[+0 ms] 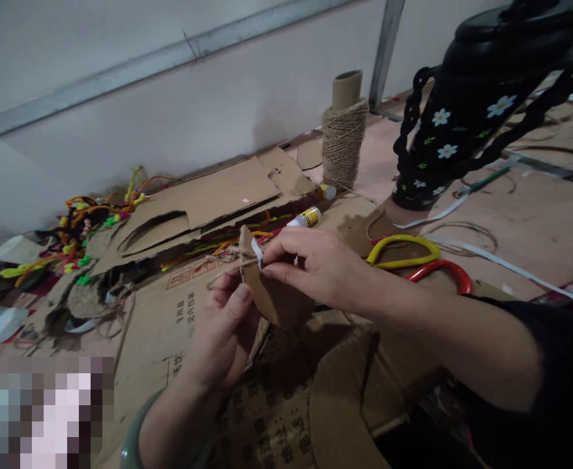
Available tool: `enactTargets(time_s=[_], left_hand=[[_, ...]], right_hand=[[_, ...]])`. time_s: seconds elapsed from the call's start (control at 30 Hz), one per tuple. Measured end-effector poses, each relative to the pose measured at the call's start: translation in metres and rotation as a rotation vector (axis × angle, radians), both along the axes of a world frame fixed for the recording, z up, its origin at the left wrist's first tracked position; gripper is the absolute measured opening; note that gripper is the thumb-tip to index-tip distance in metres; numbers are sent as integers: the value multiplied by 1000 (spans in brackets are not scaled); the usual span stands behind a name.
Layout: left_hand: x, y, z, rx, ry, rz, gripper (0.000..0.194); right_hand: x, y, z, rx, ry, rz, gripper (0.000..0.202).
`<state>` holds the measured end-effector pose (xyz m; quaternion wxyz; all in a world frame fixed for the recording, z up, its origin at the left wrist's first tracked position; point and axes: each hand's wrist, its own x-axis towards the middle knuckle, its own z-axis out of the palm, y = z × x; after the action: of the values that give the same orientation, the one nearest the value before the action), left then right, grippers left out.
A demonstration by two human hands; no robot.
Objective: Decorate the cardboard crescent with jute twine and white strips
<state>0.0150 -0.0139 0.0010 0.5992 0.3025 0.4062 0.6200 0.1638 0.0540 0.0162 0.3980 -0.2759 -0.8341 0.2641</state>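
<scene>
My left hand (230,322) grips a small curved piece of cardboard (279,303) from the left, with the thumb near its edge. A strand of twine (237,264) runs across the top of that piece, past my left fingertips. On the other side my right hand (310,260) pinches a small white strip (257,251) against the cardboard between thumb and index finger. Scissors with one yellow and one red handle loop (403,251) lie just behind my right forearm. A glue stick (306,217) rests beyond my right hand.
A twine spool (343,146) stands at the back beside a black flowered tumbler (462,130). Cut cardboard sheets (232,195) spread behind my hands, and a printed cardboard box piece (154,332) lies below. Coloured pipe cleaners (85,221) pile up at left. White strips (511,264) lie at right.
</scene>
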Motion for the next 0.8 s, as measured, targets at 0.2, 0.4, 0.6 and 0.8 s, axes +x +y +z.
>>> enactTargets(time_s=[0.2, 0.4, 0.6, 0.8], left_hand=[[2, 1, 1, 1, -20, -3, 22], [-1, 0, -2, -10, 22, 5, 23], [-1, 2, -1, 30, 3, -34, 20], [-2, 1, -2, 46, -26, -37, 20]], right_hand=[[1, -1, 1, 46, -53, -14, 11], [0, -1, 1, 49, -96, -33, 14], [0, 1, -1, 97, -70, 8, 13], [-1, 1, -3, 134, -68, -12, 13]])
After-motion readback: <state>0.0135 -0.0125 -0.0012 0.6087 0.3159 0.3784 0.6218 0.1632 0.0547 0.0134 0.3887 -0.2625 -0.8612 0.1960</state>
